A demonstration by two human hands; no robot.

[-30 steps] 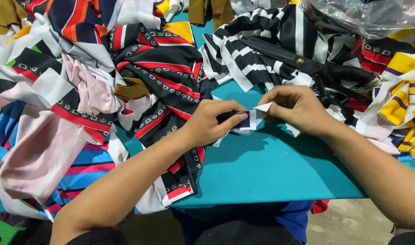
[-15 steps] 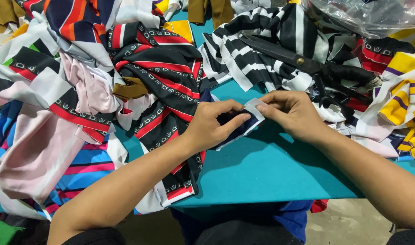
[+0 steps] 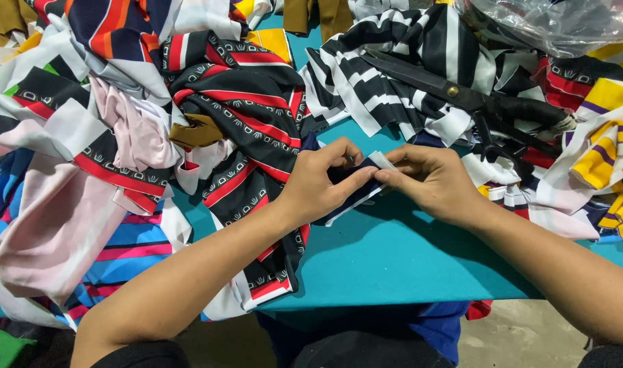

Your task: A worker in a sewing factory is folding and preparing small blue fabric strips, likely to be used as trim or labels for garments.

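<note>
Both my hands meet over the teal table (image 3: 393, 259) on one small folded scrap of dark and white striped cloth (image 3: 356, 189). My left hand (image 3: 322, 184) pinches its left side with thumb and fingers. My right hand (image 3: 434, 180) presses the scrap's right end between fingertips. The piece lies low, just above the tabletop, mostly hidden by my fingers.
Large black scissors (image 3: 475, 102) lie on black and white striped cloth (image 3: 393, 75) behind my right hand. A black, red and white patterned cloth (image 3: 250, 116) and pink fabric (image 3: 52, 225) heap up on the left. Yellow striped pieces (image 3: 608, 157) lie right, a clear plastic bag (image 3: 550, 24) top right.
The cloth scrap was stretched out between my hands; now it is folded smaller and my hands have come closer together, slightly lower.
</note>
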